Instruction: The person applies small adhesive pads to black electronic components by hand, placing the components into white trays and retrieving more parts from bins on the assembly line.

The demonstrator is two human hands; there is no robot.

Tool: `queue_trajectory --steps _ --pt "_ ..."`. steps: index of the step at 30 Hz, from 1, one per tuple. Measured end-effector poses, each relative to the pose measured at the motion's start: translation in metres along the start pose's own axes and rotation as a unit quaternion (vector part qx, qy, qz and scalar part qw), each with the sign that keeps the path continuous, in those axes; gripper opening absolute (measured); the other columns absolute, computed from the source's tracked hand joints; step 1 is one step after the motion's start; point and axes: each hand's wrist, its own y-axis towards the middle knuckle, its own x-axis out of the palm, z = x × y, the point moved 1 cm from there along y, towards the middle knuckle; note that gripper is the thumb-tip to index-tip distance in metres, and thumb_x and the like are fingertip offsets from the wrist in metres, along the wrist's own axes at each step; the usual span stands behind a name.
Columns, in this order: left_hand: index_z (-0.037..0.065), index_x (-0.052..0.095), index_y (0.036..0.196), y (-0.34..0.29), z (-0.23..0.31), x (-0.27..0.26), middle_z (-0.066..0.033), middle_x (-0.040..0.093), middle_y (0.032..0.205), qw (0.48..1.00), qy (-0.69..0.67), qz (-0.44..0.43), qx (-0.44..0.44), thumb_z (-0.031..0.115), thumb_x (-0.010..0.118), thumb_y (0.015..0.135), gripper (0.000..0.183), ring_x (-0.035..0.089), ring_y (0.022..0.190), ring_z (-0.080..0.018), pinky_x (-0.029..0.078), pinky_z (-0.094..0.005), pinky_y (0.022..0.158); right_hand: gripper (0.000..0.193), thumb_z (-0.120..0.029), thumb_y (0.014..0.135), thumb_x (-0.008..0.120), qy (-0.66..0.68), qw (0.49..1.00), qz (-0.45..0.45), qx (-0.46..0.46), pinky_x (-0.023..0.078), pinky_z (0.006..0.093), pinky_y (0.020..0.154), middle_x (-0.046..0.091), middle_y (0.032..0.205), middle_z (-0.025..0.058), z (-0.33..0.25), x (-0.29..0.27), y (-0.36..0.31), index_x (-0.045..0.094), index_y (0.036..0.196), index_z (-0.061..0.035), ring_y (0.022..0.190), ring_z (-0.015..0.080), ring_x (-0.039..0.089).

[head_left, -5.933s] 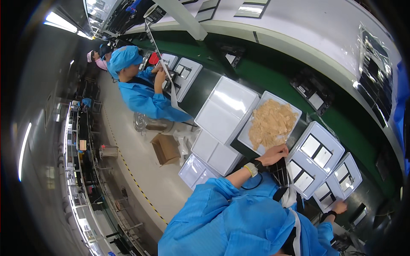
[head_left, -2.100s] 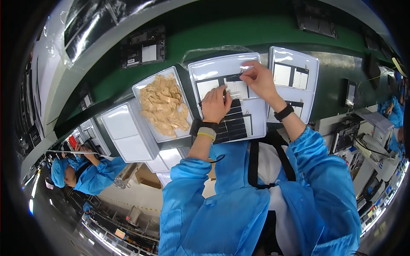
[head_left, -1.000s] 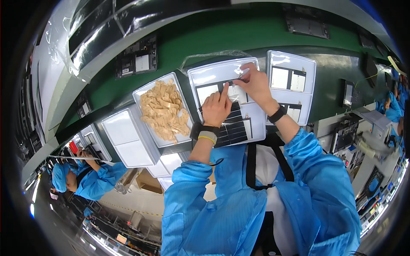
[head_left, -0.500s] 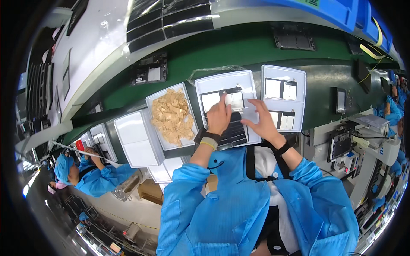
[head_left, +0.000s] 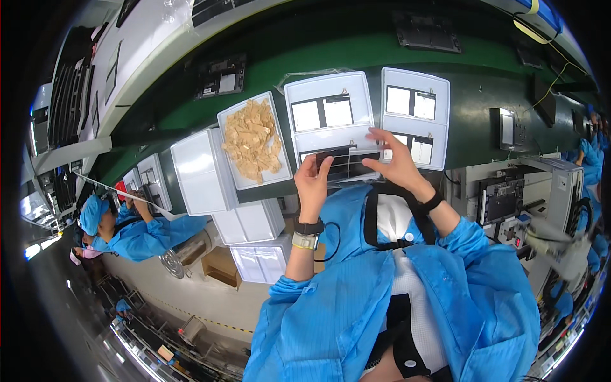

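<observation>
My left hand (head_left: 311, 191) pinches the left edge of a dark sheet of black strips (head_left: 347, 167) with light lines across it. My right hand (head_left: 402, 167) has its fingers apart, with the thumb by the sheet's right end. The sheet lies over the near part of a white two-part tray (head_left: 328, 136). In that tray's far part rest two flat battery packs (head_left: 336, 111), white with black borders. What lies beneath the sheet is mostly hidden. Beside it, a second white tray (head_left: 416, 77) holds several similar packs, some partly behind my right hand.
A white tray (head_left: 287, 172) of crumpled tan paper pieces (head_left: 251, 139) stands on the left, beside stacked white trays (head_left: 198, 181). Opened device housings (head_left: 219, 76) lie on the green bench (head_left: 305, 54). A co-worker in blue (head_left: 143, 229) works at far left.
My left hand has left the battery pack and now grips the black strip sheet. My right hand has moved to the sheet's right end. The trays sit higher in the view.
</observation>
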Motion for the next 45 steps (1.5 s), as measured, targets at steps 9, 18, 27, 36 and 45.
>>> queue_trajectory --steps 9,18,27,36,45 --pt "-0.001 0.066 0.094 -0.028 0.004 0.002 -0.0018 0.066 0.084 0.991 0.130 -0.034 -0.005 0.013 0.077 0.092 0.018 0.051 0.071 -0.0081 0.042 -0.0250 0.064 0.033 0.000 0.086 0.079 0.142 0.984 -0.043 0.096 0.055 0.0272 0.080 0.074 0.091 0.0075 -0.020 0.022 -0.005 0.067 0.116 -0.0026 0.083 0.0135 0.071" --pt "0.004 0.066 0.099 -0.009 -0.054 -0.084 -0.0171 0.073 0.087 0.944 0.320 -0.012 -0.081 0.017 0.058 0.099 0.016 0.072 0.084 -0.0359 0.054 -0.0420 0.072 0.029 0.002 0.089 0.075 0.116 0.965 -0.044 0.233 0.055 0.0254 0.062 0.073 0.081 0.0081 0.082 0.042 -0.015 0.065 0.115 -0.0013 0.069 0.0118 0.070" --pt "0.010 0.076 0.079 0.033 -0.086 -0.019 -0.0116 0.073 0.073 0.837 0.532 -0.119 -0.049 0.050 0.065 0.090 0.042 0.072 0.073 -0.0344 0.056 -0.0464 0.069 0.032 0.001 0.088 0.075 0.060 0.978 -0.054 0.190 0.057 0.0282 0.060 0.073 0.080 0.0107 0.098 0.079 0.015 0.061 0.117 -0.0011 0.067 0.0157 0.072" --pt "0.009 0.078 0.071 0.048 -0.085 -0.016 -0.0140 0.073 0.072 0.837 0.526 -0.113 -0.099 0.058 0.068 0.085 0.053 0.072 0.072 -0.0352 0.057 -0.0455 0.069 0.037 0.002 0.086 0.075 0.034 0.982 -0.042 0.180 0.057 0.0312 0.060 0.074 0.079 0.0126 0.100 0.079 0.018 0.059 0.120 -0.0008 0.066 0.0198 0.073" --pt "0.007 0.080 0.075 0.054 -0.082 -0.008 -0.0173 0.074 0.076 0.817 0.552 -0.094 -0.139 0.065 0.067 0.084 0.060 0.073 0.078 -0.0374 0.058 -0.0457 0.072 0.041 0.002 0.084 0.076 0.022 0.979 -0.044 0.197 0.057 0.0329 0.061 0.073 0.079 0.0132 0.091 0.078 0.018 0.059 0.122 -0.0019 0.068 0.0227 0.074"
